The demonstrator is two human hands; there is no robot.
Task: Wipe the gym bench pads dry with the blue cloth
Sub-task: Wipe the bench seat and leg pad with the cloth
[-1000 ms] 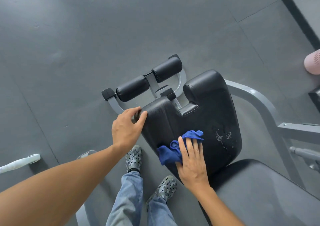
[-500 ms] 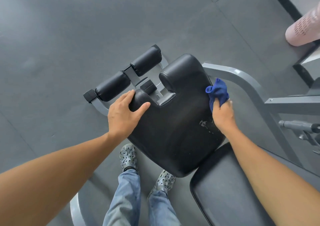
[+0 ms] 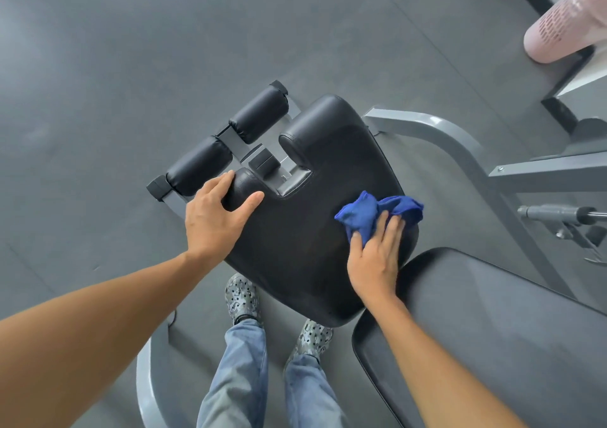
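- Head view: the blue cloth [image 3: 377,214] is scrunched up on the seat pad [image 3: 305,247], near the pad's right edge.
- The right hand [image 3: 374,256] lies flat on the cloth. Its fingers [image 3: 392,230] press the near part of the cloth down onto the pad. It pushes more than it pinches.
- The left hand [image 3: 213,217] is open and cupped over the left horn of the seat pad. The thumb is on one side and the fingers on the other. It holds the pad and nothing else.
- Two small roller pads [image 3: 226,141] sit just past the seat pad, on the far side from the person.
- The back pad [image 3: 486,329] lies right next to the seat pad, at its near right corner.
- The cloth looks soft, light and floppy. It will bunch up, so I think a flat palm on its middle works best.
- The seat pad looks smooth and shiny, so the cloth should slide over it easily. It looks firm and will not bend.
- I cannot see wet spots on the seat pad now.
- The roller pads and back pad likely need wiping too.
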